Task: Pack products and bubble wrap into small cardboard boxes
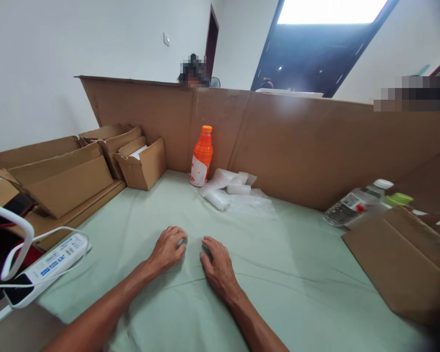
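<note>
My left hand (167,249) and my right hand (216,264) rest palm down, close together, on a pale green cloth (278,264) that covers the table. The fingers of both hands curl loosely against the cloth and nothing shows in either hand. Beyond the hands lie several rolls and sheets of clear bubble wrap (231,191). An orange drink bottle (201,157) stands upright just left of the wrap, against a tall cardboard wall (315,142).
Open cardboard boxes (143,161) and a larger one (58,176) line the left side. A white power strip (53,261) with cables lies at the left edge. A flat cardboard piece (403,261) and a lying clear bottle (355,201) are at right. People sit behind the wall.
</note>
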`<state>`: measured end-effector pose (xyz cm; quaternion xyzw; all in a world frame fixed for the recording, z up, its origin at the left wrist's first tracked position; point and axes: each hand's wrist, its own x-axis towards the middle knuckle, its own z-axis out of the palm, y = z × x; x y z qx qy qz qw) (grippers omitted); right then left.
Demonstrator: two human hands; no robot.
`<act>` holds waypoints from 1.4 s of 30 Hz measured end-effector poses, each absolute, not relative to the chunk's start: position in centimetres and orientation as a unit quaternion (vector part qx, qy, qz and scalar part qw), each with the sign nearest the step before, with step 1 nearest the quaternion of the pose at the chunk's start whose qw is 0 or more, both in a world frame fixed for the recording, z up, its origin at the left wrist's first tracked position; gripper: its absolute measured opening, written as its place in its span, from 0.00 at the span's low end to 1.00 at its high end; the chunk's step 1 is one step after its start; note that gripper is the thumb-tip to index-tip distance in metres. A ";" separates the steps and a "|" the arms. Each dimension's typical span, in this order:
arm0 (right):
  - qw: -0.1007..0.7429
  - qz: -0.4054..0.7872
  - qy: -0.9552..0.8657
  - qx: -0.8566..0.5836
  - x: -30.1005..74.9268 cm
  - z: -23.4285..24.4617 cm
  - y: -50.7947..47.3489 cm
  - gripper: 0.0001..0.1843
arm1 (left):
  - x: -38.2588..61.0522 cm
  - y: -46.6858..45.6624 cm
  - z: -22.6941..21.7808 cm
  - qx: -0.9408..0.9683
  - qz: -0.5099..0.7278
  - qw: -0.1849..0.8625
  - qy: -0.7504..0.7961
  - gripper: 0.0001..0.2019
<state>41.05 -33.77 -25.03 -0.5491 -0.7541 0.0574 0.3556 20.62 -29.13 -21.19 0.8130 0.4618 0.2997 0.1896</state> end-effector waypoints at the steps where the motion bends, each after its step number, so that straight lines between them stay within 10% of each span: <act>1: 0.355 0.059 -0.754 -0.550 41.1 -25.0 -33.7 0.18 | 20.8 -29.1 -21.7 0.813 0.301 0.184 0.463 0.13; 16: 0.197 0.045 -0.840 -0.504 40.8 -23.2 -33.3 0.21 | 20.6 -28.6 -22.2 0.800 0.354 0.152 0.461 0.13; 29: 0.237 0.042 -0.835 -0.495 41.4 -23.9 -33.2 0.20 | 5.4 -17.1 -6.0 0.613 0.431 -0.113 0.653 0.21; 42: 0.251 0.042 -0.833 -0.492 41.4 -24.2 -33.0 0.19 | -2.4 -17.1 -4.6 0.571 0.279 -0.201 0.745 0.21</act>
